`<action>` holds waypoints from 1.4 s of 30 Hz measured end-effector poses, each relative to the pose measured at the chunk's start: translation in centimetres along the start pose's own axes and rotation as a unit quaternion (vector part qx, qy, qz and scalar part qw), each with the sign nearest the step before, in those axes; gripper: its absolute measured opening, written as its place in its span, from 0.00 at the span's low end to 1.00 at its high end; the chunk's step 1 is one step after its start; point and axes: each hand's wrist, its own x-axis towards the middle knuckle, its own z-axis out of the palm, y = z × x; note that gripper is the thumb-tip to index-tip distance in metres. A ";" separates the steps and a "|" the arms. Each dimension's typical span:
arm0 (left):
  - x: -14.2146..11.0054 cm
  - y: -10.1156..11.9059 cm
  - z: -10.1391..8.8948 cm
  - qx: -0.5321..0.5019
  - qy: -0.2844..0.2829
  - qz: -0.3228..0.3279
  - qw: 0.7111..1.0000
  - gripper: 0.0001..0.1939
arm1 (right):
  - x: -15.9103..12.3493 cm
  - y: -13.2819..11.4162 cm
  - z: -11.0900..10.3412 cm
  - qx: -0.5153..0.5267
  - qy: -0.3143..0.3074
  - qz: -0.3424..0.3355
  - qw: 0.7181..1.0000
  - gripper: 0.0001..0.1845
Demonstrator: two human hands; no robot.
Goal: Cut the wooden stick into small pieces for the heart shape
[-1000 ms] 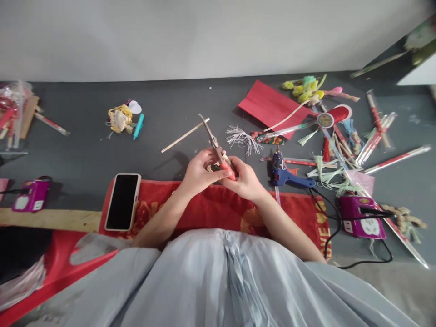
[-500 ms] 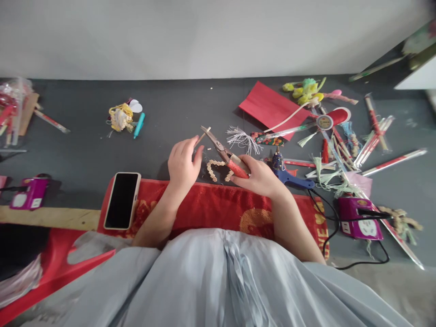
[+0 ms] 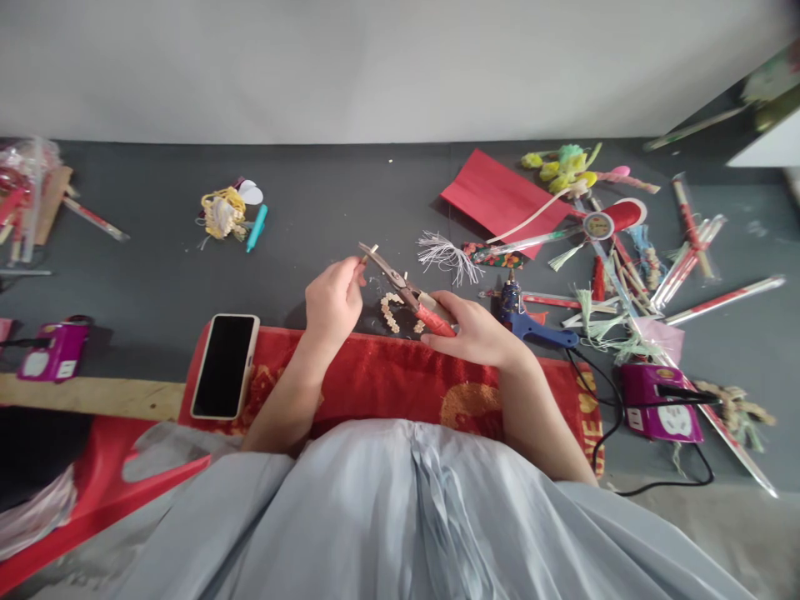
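Note:
My right hand [image 3: 472, 327] is closed around scissors [image 3: 400, 285] with red-wrapped handles, their blades pointing up and left. In my left hand [image 3: 332, 304], thumb and fingers pinch a thin pale stick [image 3: 373, 249]. Its short visible end lies at the scissor tips; the rest is hidden by the fingers. Below the blades, a cream, bumpy curved piece [image 3: 388, 315] rests on the dark table [image 3: 300, 208], partly covered by the scissors. A red towel [image 3: 387, 375] lies under my forearms.
A phone [image 3: 225, 367] lies on the towel's left end. To the right are a blue glue gun [image 3: 537, 329], white tassel threads [image 3: 451, 257], red paper [image 3: 500, 196], a red thread spool [image 3: 622, 215] and a purple power socket [image 3: 662, 402] with a black cable.
My hands have moved apart, uncovering the curved piece. The left hand has picked up the stick from the table. The scissors swung down and right, and their tips now meet the stick.

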 end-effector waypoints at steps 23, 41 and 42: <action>1.1 -0.4 -2.1 -0.161 -0.077 -0.026 0.984 0.16 | 0.0 0.3 0.0 0.020 -0.002 -0.046 0.999 0.22; 0.6 0.1 -1.2 -0.018 0.026 0.061 0.998 0.13 | 0.8 -0.5 1.5 0.043 0.073 0.009 0.996 0.20; 0.5 0.3 -1.1 -0.010 0.052 0.075 0.996 0.12 | 0.9 -0.6 1.7 0.050 0.087 0.020 0.995 0.19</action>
